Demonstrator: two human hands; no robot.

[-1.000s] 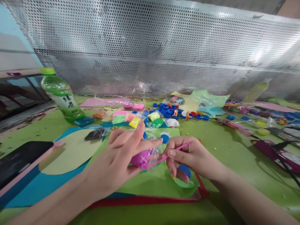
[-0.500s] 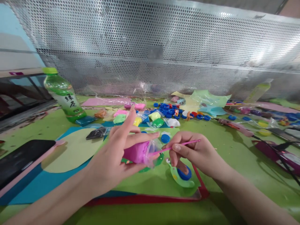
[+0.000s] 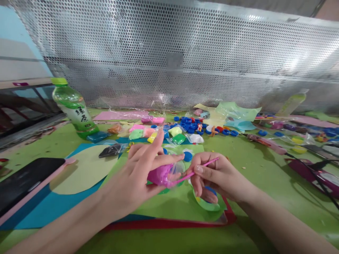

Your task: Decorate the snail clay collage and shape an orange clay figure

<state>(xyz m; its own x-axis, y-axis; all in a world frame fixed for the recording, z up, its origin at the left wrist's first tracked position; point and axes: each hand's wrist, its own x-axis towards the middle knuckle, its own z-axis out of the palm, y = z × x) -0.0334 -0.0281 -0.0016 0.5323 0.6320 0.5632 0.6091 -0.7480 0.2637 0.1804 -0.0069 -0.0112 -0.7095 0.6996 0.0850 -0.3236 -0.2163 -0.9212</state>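
Observation:
My left hand (image 3: 140,173) is closed round a clear bag of magenta modelling clay (image 3: 160,174), with the index finger raised. Between thumb and fingers, my right hand (image 3: 209,176) pinches a thin pink stick (image 3: 210,162); its far end reaches the bag's mouth and the clay. Under my right hand lies a light green clay snail (image 3: 208,205) with a blue bottle cap for its shell, partly hidden by my fingers. The snail rests on a green sheet (image 3: 164,208). Behind my hands another blue cap (image 3: 188,156) sits on the sheet.
A green tea bottle (image 3: 78,113) stands at the left, above a black phone (image 3: 31,180). Several bagged clay lumps (image 3: 178,138) and a heap of blue caps (image 3: 189,123) lie at the back. A glue gun (image 3: 267,144) and a corded purple device (image 3: 315,176) are at the right.
My left hand and the clay bag have shifted slightly right. The stick's tip has gone deeper to the left and down, against the clay; my right hand covers more of the snail.

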